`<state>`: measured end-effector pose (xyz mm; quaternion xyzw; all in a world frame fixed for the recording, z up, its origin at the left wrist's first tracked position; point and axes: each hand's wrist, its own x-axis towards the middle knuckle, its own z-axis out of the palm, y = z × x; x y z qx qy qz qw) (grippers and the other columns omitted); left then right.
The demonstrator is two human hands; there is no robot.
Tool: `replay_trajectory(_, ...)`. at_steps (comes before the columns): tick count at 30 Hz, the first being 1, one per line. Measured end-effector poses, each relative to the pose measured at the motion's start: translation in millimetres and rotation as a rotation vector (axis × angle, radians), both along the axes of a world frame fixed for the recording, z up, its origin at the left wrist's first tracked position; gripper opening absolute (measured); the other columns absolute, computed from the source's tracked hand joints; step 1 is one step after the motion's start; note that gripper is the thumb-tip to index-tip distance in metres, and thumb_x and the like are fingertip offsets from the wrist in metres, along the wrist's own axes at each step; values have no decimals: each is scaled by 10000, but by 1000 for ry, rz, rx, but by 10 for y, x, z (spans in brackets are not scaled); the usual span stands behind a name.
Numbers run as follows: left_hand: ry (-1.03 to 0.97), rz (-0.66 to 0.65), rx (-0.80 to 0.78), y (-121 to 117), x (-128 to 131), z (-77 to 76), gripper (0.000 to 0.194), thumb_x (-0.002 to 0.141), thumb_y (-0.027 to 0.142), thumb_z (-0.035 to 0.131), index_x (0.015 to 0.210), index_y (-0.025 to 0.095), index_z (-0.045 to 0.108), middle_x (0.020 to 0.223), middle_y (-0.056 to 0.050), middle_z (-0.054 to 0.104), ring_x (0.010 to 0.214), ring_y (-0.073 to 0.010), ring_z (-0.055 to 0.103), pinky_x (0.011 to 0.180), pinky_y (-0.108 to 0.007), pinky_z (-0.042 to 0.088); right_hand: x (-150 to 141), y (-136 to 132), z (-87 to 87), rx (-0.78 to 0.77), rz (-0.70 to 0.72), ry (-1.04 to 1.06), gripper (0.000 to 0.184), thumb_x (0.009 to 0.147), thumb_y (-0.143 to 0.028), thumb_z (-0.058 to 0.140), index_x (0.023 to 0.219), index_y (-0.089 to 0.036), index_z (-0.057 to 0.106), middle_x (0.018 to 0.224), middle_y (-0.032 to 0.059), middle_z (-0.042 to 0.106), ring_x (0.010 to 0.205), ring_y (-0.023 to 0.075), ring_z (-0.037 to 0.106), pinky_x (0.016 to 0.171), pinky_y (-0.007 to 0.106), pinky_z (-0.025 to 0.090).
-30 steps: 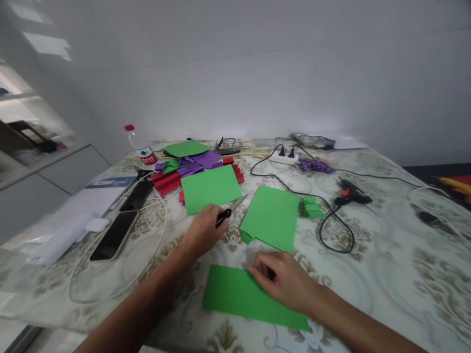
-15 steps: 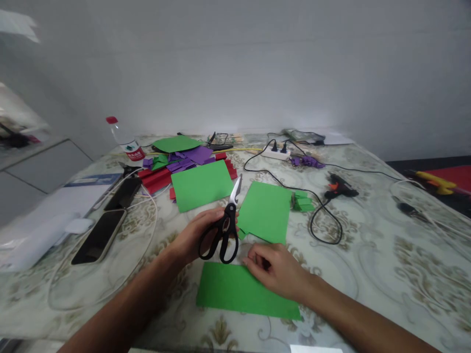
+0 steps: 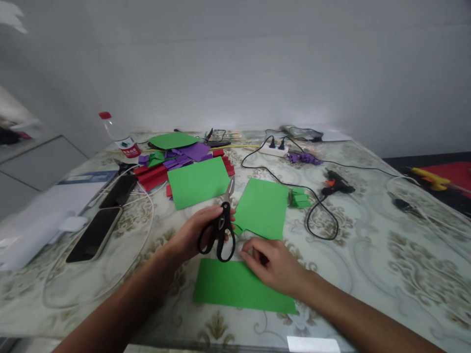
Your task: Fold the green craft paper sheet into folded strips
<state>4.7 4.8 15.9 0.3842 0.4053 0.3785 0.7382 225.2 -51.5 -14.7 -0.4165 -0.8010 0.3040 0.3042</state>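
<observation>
My left hand (image 3: 195, 233) grips a pair of black-handled scissors (image 3: 220, 229) near the pivot, blades pointing away from me, handles hanging toward me above the table. My right hand (image 3: 274, 264) rests with curled fingers on the top right edge of a green paper strip (image 3: 235, 291) lying close to me. A larger green sheet (image 3: 263, 208) lies just beyond both hands. Another green sheet (image 3: 196, 181) sits farther left.
Red and purple paper pieces (image 3: 176, 164) pile at the back left beside a water bottle (image 3: 117, 137). Two phones (image 3: 95, 233) and a white cable lie at left. A glue gun (image 3: 336, 184), its black cord and a power strip (image 3: 274, 149) occupy the right rear.
My left hand picked the scissors up off the table and brought them toward the near green strip. My right hand stayed on the strip.
</observation>
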Motion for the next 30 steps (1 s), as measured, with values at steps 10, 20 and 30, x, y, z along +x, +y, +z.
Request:
replay_trajectory(10,1053,139,926,159,-233,51,299,945,330,563,1155,162,694,1090,-80,729,1019,-246,645,915,-311,475,1,17,-14,208,57,30,51,942,-214,609,942,-178,646,878,64,662,869,195,605,816,330,484)
replay_trajectory(20,1532,-51,1009,229,-295,-132,351,948,182,591,1290,231,654,1148,-78,707,1056,-268,638,894,-358,506,21,10,0,97,261,-177,638,762,-547,813,1245,-201,579,1226,101,626,1153,298,528,1007,476,392)
replay_trajectory(30,1463,-37,993,244,-303,-192,238,912,177,657,1148,210,653,1097,-78,705,1045,-277,626,916,-386,487,19,-2,33,46,286,-159,545,788,-482,817,1205,-216,588,1220,65,653,1166,271,528,1038,439,327)
